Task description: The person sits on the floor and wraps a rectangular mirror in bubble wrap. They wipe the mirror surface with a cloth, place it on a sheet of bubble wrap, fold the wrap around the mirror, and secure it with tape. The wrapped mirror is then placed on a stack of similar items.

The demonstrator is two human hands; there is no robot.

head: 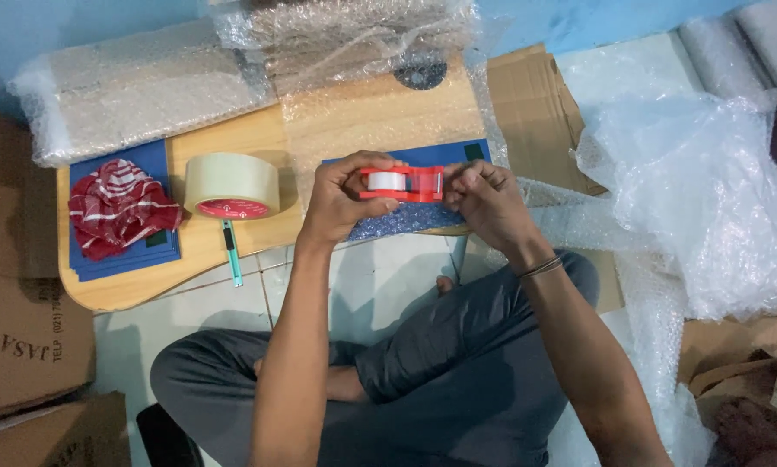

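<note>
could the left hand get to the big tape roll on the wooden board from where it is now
Probably yes: the big tape roll stands just beside the left hand with bare board between, though that hand holds the red tape dispenser.

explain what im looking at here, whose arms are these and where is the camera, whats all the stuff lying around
There is no machine here. The picture comes from a camera worn on a person's head, looking down, so the arms are that person's own; they sit cross-legged on the floor. The left hand and the right hand together hold a small red tape dispenser over a low wooden table. On the table lie a big roll of clear tape, a teal cutter knife, a crumpled red and white cloth on blue sheets, and bubble wrap. More bubble wrap lies at the right, and cardboard boxes at the left.
</note>
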